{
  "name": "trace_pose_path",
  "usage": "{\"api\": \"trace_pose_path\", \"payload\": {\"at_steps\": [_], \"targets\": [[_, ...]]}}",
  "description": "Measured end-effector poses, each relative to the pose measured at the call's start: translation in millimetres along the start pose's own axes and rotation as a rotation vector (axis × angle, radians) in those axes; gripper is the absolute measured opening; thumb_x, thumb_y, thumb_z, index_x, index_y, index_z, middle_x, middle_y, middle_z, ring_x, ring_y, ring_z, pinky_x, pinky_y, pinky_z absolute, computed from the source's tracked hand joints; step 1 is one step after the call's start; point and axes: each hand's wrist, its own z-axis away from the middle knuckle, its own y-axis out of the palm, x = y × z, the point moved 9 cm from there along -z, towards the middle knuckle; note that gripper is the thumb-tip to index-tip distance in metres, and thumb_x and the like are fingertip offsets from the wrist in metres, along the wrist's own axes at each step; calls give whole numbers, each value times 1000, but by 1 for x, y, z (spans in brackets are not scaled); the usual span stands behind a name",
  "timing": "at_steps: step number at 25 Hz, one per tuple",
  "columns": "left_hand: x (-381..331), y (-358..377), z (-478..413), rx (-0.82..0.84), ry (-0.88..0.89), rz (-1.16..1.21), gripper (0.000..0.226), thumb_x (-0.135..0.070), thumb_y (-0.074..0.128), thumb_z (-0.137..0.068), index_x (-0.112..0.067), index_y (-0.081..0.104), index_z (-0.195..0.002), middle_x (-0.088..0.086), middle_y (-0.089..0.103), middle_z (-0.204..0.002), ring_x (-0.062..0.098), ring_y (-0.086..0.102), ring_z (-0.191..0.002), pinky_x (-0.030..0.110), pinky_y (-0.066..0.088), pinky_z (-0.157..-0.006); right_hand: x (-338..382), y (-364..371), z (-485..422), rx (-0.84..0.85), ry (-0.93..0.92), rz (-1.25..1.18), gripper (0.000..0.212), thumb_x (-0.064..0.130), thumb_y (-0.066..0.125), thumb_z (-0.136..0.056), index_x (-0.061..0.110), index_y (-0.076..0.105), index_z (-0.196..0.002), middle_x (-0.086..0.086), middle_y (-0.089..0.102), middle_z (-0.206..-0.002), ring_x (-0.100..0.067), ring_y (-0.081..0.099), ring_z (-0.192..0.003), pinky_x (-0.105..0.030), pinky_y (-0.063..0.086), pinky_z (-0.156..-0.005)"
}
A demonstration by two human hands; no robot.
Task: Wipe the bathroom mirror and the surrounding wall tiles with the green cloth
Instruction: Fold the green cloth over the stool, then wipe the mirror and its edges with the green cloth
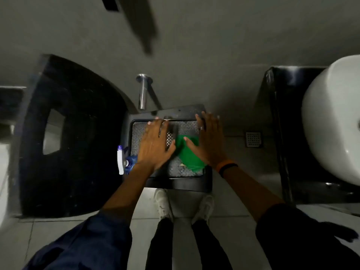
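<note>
A green cloth (190, 154) lies on the metal mesh top of a black bin-like unit (175, 183) straight below me. My left hand (155, 142) hovers flat over the mesh, fingers spread, just left of the cloth. My right hand (209, 139) is also flat with fingers apart, above the cloth's right side, its thumb over the green fabric. Neither hand grips the cloth. The mirror is out of view; the grey tiled wall (194, 45) fills the top of the frame.
A spray bottle (124, 159) with a blue body sits at the unit's left edge. A black counter (68, 133) stands to the left, a white basin (335, 121) on another black counter to the right. A chrome pipe (143, 90) juts from the wall. A floor drain (253, 139) and my white shoes (161, 203) are below.
</note>
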Motion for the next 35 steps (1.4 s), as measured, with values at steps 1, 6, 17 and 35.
{"api": "trace_pose_path", "payload": {"at_steps": [1,6,17,35], "targets": [[12,35,0,46,-12,-19,71,-45,52,-96,0,42,-149,26,44,-154,40,35,-148,56,25,-125,-6,37,7,40,-3,-8,77,56,64,-89,4,51,-146,-23,48,-153,-44,41,-145,-62,29,-122],[43,145,16,204,-50,-70,77,-53,33,-94,-1,41,-151,24,43,-156,40,37,-147,55,26,-124,-12,154,36,209,-149,70,62,36,57,-96,11,45,-151,-17,41,-161,-38,34,-151,-59,27,-124],[50,186,15,144,-34,-96,61,-39,44,-100,-1,46,-147,22,55,-145,38,50,-134,52,38,-117,-18,186,17,157,-189,-121,40,12,50,-87,2,74,-118,-24,72,-117,-46,68,-104,-51,54,-91],[-217,-353,-78,-831,323,-151,71,-36,54,-98,0,33,-155,23,37,-159,35,24,-154,52,18,-128,-2,-411,-64,-865,-257,-216,52,-2,74,-85,13,66,-133,-10,67,-130,-29,57,-113,-42,44,-96]]}}
